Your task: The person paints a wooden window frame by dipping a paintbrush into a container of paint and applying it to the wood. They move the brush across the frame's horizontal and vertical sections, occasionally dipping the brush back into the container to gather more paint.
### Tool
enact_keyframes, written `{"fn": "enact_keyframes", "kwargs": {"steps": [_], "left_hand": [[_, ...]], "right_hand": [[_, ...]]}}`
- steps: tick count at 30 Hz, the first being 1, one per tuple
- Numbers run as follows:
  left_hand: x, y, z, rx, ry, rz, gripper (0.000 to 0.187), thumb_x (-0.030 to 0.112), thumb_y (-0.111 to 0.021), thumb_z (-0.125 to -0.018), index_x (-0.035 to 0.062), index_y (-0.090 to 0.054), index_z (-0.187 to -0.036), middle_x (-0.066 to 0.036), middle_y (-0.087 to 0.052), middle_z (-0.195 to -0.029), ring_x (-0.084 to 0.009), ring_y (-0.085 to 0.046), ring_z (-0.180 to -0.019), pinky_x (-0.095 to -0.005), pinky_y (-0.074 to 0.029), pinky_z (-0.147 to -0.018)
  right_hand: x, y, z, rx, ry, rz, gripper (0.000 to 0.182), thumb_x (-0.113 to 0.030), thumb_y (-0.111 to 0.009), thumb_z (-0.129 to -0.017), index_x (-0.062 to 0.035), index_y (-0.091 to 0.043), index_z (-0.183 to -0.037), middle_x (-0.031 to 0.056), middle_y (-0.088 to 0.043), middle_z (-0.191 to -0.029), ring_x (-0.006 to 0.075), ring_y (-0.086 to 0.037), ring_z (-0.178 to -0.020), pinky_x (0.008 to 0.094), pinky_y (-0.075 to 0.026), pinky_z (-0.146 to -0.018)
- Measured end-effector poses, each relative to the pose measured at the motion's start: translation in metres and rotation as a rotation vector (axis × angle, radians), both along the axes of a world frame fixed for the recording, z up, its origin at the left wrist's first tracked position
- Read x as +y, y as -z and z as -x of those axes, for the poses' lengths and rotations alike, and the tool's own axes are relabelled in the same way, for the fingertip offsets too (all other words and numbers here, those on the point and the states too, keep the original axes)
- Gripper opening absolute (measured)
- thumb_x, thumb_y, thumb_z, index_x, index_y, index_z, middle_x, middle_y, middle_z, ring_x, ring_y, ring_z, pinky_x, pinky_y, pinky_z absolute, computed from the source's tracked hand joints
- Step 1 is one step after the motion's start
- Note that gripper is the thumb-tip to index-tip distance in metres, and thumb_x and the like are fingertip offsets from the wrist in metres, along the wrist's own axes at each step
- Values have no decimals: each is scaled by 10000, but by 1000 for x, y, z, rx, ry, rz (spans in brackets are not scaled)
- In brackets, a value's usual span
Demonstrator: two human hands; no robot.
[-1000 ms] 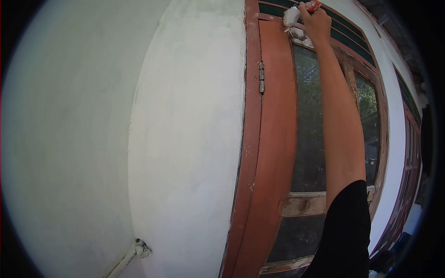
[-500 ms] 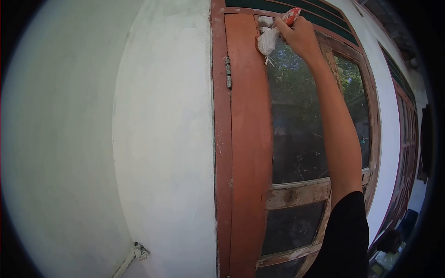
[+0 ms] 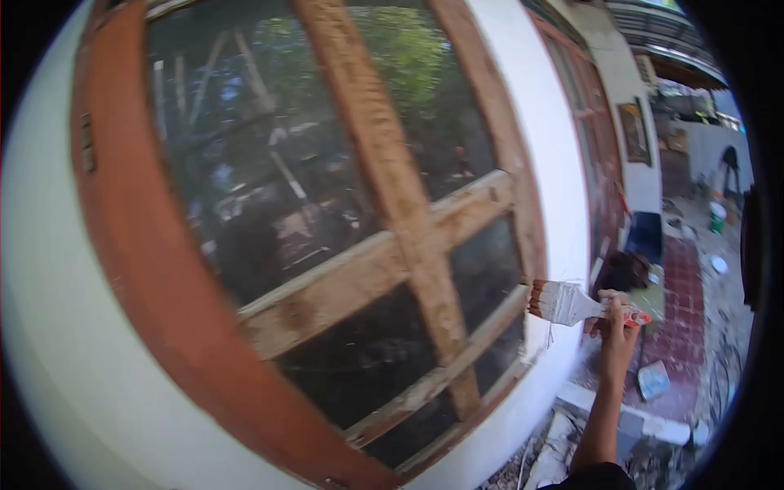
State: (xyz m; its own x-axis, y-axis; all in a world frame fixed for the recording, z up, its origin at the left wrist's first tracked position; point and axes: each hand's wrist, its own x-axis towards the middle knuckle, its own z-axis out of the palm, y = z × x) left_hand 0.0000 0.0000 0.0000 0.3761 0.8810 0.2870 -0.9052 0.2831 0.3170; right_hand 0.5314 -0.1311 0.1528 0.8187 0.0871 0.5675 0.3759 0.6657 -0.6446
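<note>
My right hand [image 3: 618,314] is closed around the handle of a wide paintbrush [image 3: 567,304], held out level at the right of the window. Its bristles are brown with paint and point left, and white wrapping covers the part between bristles and handle. The red-orange handle end sticks out past my fingers. In this view the bristle tips overlap the right edge of the wooden window frame [image 3: 425,237]. The frame's left upright [image 3: 155,212] is coated reddish brown, while its bars show worn bare wood. My left hand is out of view.
A white wall [image 3: 531,122] borders the window on the right. Beyond lie a red tiled floor [image 3: 682,302], a dark blue chair [image 3: 645,237] and a pale blue square container [image 3: 653,380]. Rubble [image 3: 551,449] lies below the wall. A green-and-white bucket [image 3: 717,217] stands farther back.
My right hand has come down and away from the window's top left corner with the paintbrush still in it. The view has swung right, bringing the floor and yard in.
</note>
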Motion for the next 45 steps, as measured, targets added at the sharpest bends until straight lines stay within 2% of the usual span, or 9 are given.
{"fn": "enact_keyframes", "kwargs": {"steps": [4, 12, 19, 21, 23, 29, 33, 37, 45], "left_hand": [[65, 27, -101, 52, 489, 70, 789, 520, -652, -883, 246, -317, -1542, -146, -442, -1408, -313, -518, -1111, -473, -520, -849], [75, 76, -257, -70, 1002, 110, 750, 470, -670, -889, 335, -326, -1542, -113, -391, -1454, -307, -467, -1152, -481, -493, -863], [-6, 83, -147, 7, 1090, 380, 736, 427, -685, -894, 414, -335, -1541, -84, -345, -1495, -301, -422, -1188, -488, -470, -876], [-52, 57, -156, 56, 850, 439, 702, 397, -674, -897, 407, -359, -1525, -98, -352, -1454, -312, -421, -1183, -453, -493, -834], [-47, 66, -155, 64, 951, 447, 708, 398, -673, -894, 397, -354, -1526, -104, -346, -1444, -316, -417, -1179, -442, -501, -816], [-103, 101, -132, 95, 862, 481, 743, 403, -700, -864, 340, -361, -1522, -109, -358, -1422, -305, -422, -1174, -454, -518, -817], [-160, 125, -124, 57, 758, 520, 735, 398, -683, -874, 345, -354, -1529, -103, -359, -1421, -298, -427, -1180, -416, -532, -818], [-211, 123, -131, 93, 668, 585, 710, 367, -665, -889, 313, -360, -1528, -98, -359, -1424, -284, -444, -1171, -398, -538, -811], [-304, 133, -179, 103, 583, 572, 711, 356, -663, -904, 325, -346, -1540, -110, -347, -1427, -299, -419, -1197, -396, -524, -817]], "right_hand": [[-74, 137, -52, 468, -3, -183, 307, -313, -575, -1022, -30, -652, -1110, 56, -660, -805, 131, -624, -662, 257, -451, -562], [-161, 183, -78, 662, 242, -84, 246, -200, -578, -982, -67, -651, -1176, 78, -725, -993, 149, -691, -867, 266, -502, -715], [-296, 242, -61, 590, 438, 27, 514, -360, -569, -1000, -63, -500, -1414, 101, -591, -1328, 210, -552, -1205, 379, -450, -924], [-349, 264, -50, 596, 516, -7, 495, -316, -622, -991, -42, -519, -1391, 76, -621, -1249, 177, -584, -1118, 364, -481, -895], [-395, 288, -36, 630, 753, 310, 449, -199, -607, -993, -12, -503, -1388, 95, -627, -1218, 168, -601, -1082, 342, -503, -875], [-548, 415, -10, 926, 1172, 402, 391, -37, -606, -912, 73, -496, -1270, 119, -655, -945, 166, -647, -706, 303, -573, -605], [-596, 388, -27, 927, 1230, 493, 284, -60, -609, -918, 32, -540, -1178, 97, -633, -867, 145, -610, -600, 268, -498, -520], [-602, 322, -73, 326, 1302, 873, 187, -63, -590, -904, 11, -587, -1076, 45, -600, -859, 119, -543, -684, 274, -463, -638], [-553, 291, -169, 250, 830, 710, 31, -29, -571, -874, -20, -542, -868, -23, -498, -748, 47, -425, -679, 233, -359, -591]]}}
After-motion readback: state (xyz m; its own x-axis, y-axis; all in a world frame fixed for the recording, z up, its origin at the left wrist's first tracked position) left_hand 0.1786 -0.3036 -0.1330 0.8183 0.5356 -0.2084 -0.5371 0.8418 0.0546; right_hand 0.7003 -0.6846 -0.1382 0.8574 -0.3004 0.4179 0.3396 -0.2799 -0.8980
